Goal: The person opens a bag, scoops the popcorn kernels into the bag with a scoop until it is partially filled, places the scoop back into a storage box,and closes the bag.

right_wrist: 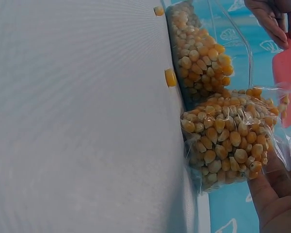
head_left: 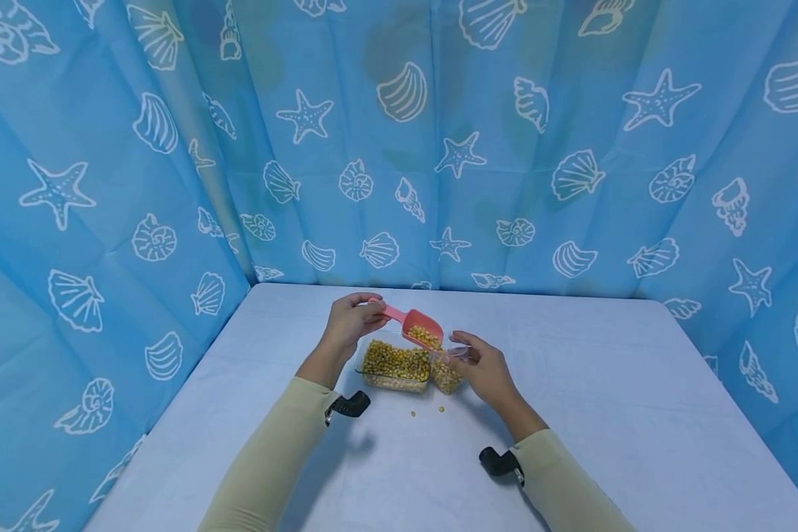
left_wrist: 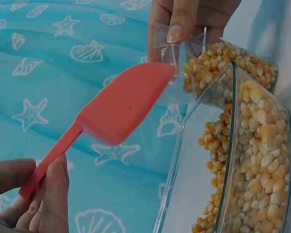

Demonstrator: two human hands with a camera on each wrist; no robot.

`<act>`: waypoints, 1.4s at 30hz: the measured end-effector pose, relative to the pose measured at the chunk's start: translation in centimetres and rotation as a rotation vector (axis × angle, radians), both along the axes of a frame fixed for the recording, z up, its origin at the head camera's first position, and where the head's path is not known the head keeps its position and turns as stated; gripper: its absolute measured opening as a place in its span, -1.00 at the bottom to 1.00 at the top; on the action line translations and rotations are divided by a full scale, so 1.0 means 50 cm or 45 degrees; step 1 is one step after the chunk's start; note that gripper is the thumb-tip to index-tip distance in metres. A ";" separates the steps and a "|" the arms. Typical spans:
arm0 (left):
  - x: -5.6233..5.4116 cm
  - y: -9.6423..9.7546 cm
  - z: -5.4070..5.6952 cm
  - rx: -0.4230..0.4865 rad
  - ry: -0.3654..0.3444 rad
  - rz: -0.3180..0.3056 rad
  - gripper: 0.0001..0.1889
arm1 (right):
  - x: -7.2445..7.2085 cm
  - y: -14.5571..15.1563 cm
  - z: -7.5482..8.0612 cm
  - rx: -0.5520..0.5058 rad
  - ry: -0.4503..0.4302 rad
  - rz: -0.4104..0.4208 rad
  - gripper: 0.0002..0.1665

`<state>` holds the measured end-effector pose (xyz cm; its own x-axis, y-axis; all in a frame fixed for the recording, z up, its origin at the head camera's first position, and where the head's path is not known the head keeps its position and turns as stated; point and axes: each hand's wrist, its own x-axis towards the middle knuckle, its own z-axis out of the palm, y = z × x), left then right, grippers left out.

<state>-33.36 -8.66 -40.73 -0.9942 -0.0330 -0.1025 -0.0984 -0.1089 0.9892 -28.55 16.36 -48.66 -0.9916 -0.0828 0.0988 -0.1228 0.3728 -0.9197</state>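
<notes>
My left hand (head_left: 354,325) pinches the handle of a pink scoop (left_wrist: 123,104) between thumb and fingers. Corn kernels (head_left: 423,336) lie in the scoop, whose front lip reaches the mouth of a clear plastic bag (right_wrist: 228,141). That bag is well filled with kernels and stands on the table beside a glass container. With thumb and fingers my right hand (head_left: 485,369) holds the bag's upper edge. The glass container (left_wrist: 231,145) holds a pile of kernels, heaped higher toward one side. In the right wrist view, a few kernels show at the scoop's lip over the bag.
Two loose kernels (head_left: 442,408) lie on the white tablecloth (head_left: 399,473) in front of the container and bag. A blue curtain (head_left: 399,185) with white shells and starfish hangs behind the table and along its sides. A black wrist camera (head_left: 352,404) sticks out from the left sleeve.
</notes>
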 end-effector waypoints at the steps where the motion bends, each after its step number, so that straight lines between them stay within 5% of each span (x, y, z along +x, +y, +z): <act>1: 0.000 0.000 0.000 -0.001 0.002 -0.002 -0.77 | 0.000 0.000 0.000 0.001 0.000 0.000 -0.29; 8: 0.004 0.003 0.007 -0.012 0.008 -0.016 -0.66 | -0.001 0.000 -0.003 0.021 0.006 -0.004 -0.29; 42: 0.010 0.019 0.027 -0.091 0.060 -0.066 -0.73 | -0.003 -0.001 0.001 0.051 -0.022 -0.016 -0.25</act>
<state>-32.84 -7.71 -39.39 -0.9984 0.0134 -0.0545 -0.0549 -0.0337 0.9979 -28.70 16.31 -48.63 -0.9942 -0.0736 0.0782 -0.1017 0.4106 -0.9061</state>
